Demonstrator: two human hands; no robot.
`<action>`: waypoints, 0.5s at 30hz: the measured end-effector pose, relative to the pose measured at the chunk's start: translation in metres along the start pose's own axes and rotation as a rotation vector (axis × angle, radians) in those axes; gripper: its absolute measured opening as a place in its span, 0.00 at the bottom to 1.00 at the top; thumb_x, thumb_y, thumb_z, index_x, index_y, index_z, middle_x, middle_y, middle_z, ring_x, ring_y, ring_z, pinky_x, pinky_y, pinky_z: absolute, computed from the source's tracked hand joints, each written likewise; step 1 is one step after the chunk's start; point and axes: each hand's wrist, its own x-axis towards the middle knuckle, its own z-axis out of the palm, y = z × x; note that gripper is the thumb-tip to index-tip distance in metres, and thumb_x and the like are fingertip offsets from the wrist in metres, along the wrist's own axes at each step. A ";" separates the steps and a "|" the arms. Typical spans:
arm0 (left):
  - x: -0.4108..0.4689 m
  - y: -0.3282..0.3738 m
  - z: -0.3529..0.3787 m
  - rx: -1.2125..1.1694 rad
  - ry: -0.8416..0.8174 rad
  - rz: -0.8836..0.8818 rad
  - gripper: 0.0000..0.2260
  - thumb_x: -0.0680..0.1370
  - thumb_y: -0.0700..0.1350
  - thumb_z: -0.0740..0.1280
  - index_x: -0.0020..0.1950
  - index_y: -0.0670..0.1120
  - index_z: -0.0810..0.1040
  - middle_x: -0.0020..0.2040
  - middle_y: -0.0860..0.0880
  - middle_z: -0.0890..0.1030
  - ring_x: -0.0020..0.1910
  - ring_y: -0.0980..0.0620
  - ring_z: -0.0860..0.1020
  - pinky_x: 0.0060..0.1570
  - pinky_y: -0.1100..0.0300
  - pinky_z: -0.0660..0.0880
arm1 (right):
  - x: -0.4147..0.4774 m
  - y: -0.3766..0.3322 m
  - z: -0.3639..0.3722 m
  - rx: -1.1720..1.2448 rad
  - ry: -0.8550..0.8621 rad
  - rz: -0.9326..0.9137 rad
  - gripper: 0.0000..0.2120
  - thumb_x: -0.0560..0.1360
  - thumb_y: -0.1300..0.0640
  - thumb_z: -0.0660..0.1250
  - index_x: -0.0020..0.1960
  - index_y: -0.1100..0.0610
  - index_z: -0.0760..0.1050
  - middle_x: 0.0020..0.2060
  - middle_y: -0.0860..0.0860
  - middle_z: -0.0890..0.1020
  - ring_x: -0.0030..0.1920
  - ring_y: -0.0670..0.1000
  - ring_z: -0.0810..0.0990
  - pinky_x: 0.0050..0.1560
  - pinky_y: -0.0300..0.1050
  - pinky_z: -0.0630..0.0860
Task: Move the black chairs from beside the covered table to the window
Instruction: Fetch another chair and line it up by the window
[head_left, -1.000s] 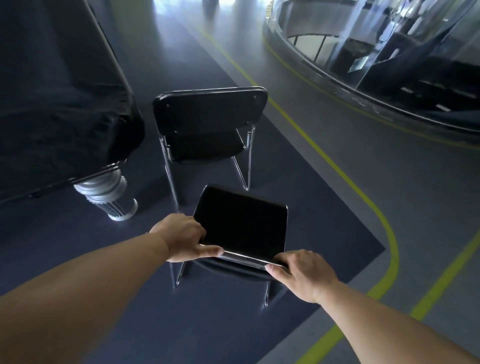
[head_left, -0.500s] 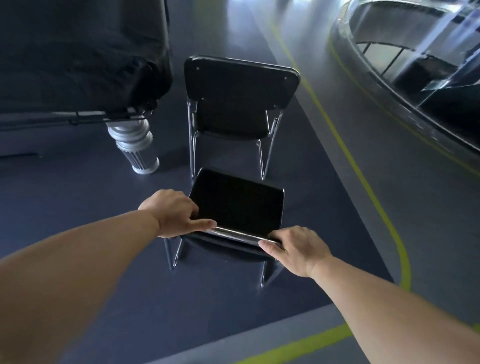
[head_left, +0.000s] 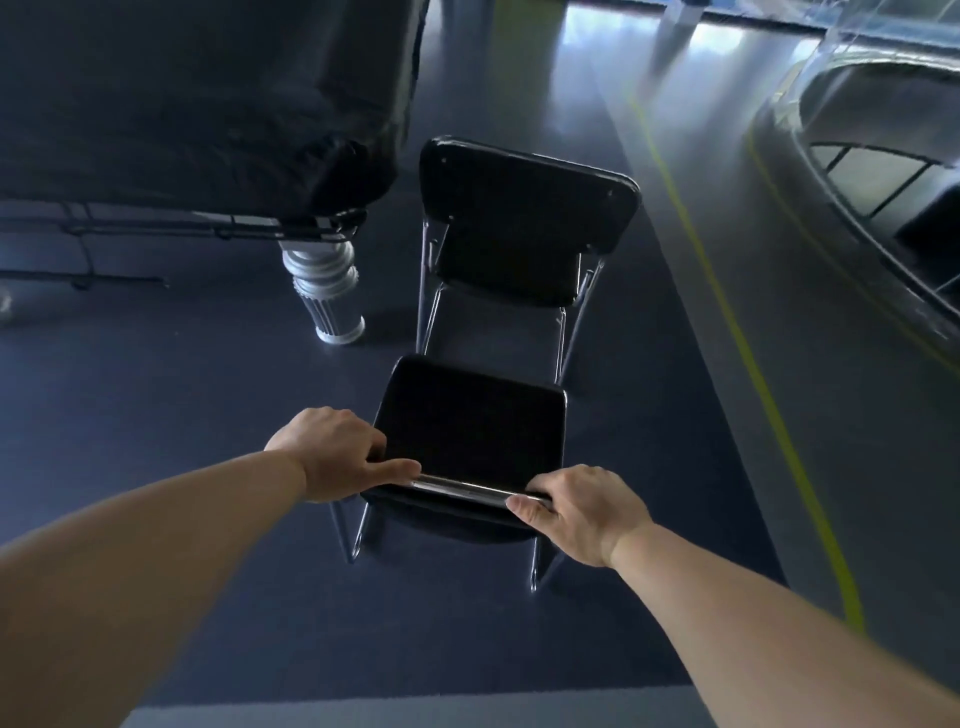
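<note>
I hold the near chair (head_left: 470, 436) by its closest edge with both hands.
My left hand (head_left: 332, 452) and right hand (head_left: 582, 512) curl round that shiny edge at its two corners, the chair over the dark mat (head_left: 208, 545). The second chair (head_left: 524, 218) stands just beyond its far edge. The covered desk (head_left: 208, 104) crowds the left, and open floor lies right, past the yellow line (head_left: 727, 312).

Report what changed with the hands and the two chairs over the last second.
Mostly the view swung. The near chair seems shifted slightly toward the table leg, though camera motion makes that uncertain. Nothing taken or released: left hand and right hand keep gripping its chrome rail; the far chair stays beside the covered table.
</note>
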 end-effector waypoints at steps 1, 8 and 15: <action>-0.004 0.008 0.002 0.000 0.007 -0.037 0.42 0.60 0.86 0.38 0.35 0.56 0.76 0.31 0.57 0.78 0.34 0.58 0.75 0.36 0.57 0.68 | 0.000 0.007 -0.003 -0.012 -0.015 -0.028 0.43 0.71 0.20 0.38 0.50 0.47 0.79 0.36 0.45 0.82 0.40 0.46 0.81 0.50 0.50 0.79; -0.021 0.061 0.014 -0.047 0.061 -0.255 0.40 0.58 0.86 0.36 0.32 0.56 0.73 0.32 0.57 0.75 0.34 0.55 0.73 0.36 0.55 0.68 | 0.009 0.055 -0.019 -0.065 -0.045 -0.184 0.42 0.69 0.20 0.37 0.50 0.47 0.79 0.33 0.45 0.81 0.39 0.50 0.80 0.46 0.51 0.79; -0.020 0.094 0.019 -0.054 0.077 -0.382 0.42 0.59 0.85 0.36 0.34 0.55 0.74 0.33 0.57 0.76 0.33 0.59 0.71 0.31 0.57 0.63 | 0.025 0.087 -0.034 -0.092 -0.090 -0.325 0.39 0.68 0.20 0.36 0.41 0.46 0.74 0.31 0.45 0.80 0.37 0.48 0.80 0.44 0.49 0.77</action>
